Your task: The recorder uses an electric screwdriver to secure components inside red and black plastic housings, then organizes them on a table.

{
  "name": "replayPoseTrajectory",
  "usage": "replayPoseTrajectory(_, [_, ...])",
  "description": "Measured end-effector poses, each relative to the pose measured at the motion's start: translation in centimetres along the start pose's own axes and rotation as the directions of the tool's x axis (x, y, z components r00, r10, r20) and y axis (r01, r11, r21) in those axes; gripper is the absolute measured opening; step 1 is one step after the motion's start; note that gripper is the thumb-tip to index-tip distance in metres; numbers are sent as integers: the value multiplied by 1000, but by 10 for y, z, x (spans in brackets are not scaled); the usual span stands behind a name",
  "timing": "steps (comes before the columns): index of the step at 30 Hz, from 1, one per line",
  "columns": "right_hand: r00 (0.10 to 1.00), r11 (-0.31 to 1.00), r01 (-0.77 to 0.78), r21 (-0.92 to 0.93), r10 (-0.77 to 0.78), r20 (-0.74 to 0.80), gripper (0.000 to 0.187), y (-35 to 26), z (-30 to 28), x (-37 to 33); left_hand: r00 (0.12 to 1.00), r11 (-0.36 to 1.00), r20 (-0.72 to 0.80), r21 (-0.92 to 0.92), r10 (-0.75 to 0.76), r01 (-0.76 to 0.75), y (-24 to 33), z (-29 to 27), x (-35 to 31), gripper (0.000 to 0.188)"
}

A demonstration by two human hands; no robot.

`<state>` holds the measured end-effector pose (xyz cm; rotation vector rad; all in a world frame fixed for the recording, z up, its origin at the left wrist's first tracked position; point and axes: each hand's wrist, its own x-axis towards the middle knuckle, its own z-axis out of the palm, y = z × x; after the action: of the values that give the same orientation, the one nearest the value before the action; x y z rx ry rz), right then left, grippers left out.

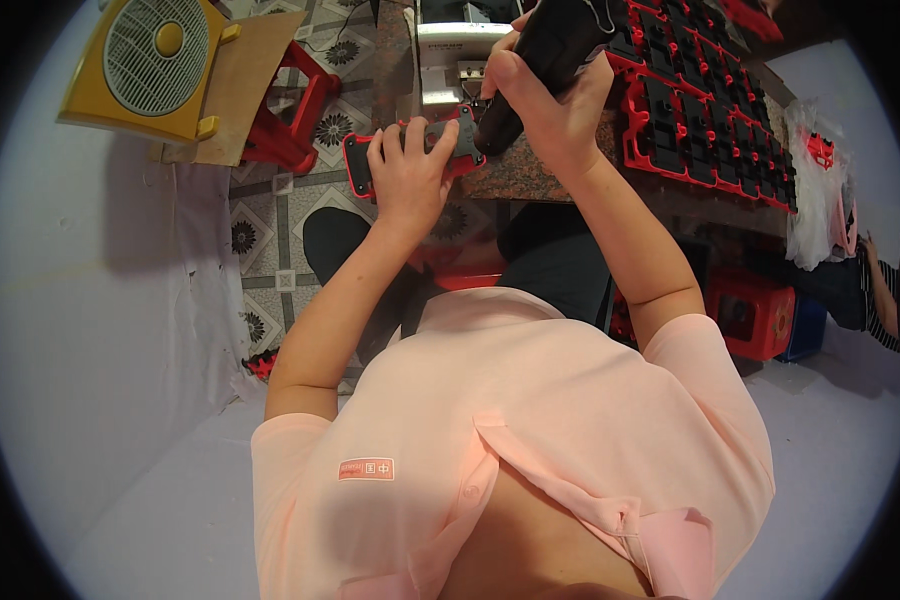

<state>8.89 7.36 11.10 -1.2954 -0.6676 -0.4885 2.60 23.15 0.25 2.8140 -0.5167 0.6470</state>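
My left hand (410,180) grips a flat red-and-black plastic part (359,166) at the near edge of the table, with its fingers bent over the top. In my right hand (562,120) is a thick black electric screwdriver (550,55), held at a tilt, with a wire loop near its upper end. The screwdriver's lower end is beside the right end of the plastic part. From here I cannot tell whether its tip touches the part.
Rows of similar red-and-black parts (680,110) cover the table's right side. A white device (460,45) stands beyond my hands. At left are a yellow fan (160,60) on a board and a red stool (300,110). Another person's arm (880,285) shows at far right.
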Motion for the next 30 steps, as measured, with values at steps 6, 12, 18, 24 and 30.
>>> replayPoseTrajectory(6, [997, 997, -68, -34, 69, 30, 38, -13, 10, -1, 1000, 1000, -18, 18, 5, -5, -4, 4, -1, 71])
replayPoseTrajectory(12, [999, 979, -39, -198, 37, -12, 48, -11, 14, -9, 999, 999, -11, 35, 42, -41, -1, 5, 3, 67])
replayPoseTrajectory(18, [998, 986, -53, -160, 59, 34, 56, -17, -13, -17, 998, 998, 29, -39, 57, -56, -1, 10, 3, 60])
replayPoseTrajectory(24, [943, 999, 33, 37, -18, -332, 9, -110, -126, -14, 887, 851, 99, -348, 451, -394, 110, 9, 19, 71])
replayPoseTrajectory(30, [765, 885, 270, -380, -437, -474, 24, -204, -203, -26, 737, 531, -123, -616, 665, -582, 253, 38, 60, 71])
